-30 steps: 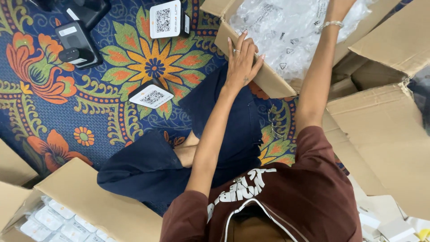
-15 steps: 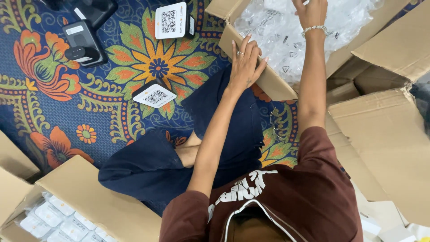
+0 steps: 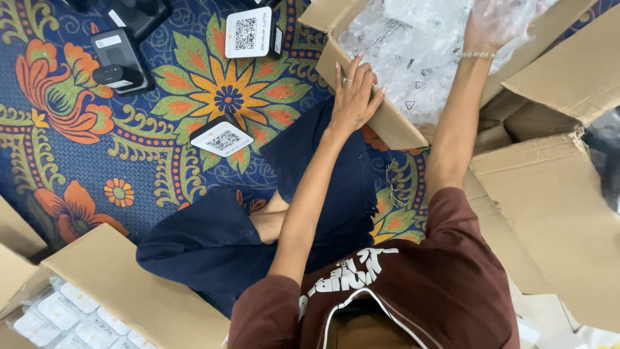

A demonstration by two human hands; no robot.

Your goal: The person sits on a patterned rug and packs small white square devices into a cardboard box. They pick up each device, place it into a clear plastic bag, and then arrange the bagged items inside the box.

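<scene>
Left hand (image 3: 354,94) braces carton (image 3: 387,119)

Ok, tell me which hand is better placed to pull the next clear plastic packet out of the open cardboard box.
Probably the right hand: it is already reaching among the clear plastic packets. The left hand lies flat on the open cardboard box's near wall, apparently steadying it.

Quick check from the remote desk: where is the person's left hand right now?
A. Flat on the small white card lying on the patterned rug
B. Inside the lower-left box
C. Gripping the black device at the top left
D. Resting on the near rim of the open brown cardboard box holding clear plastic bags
D: the left hand lies spread on the rim of the open brown cardboard box that holds the clear plastic bags.
</scene>
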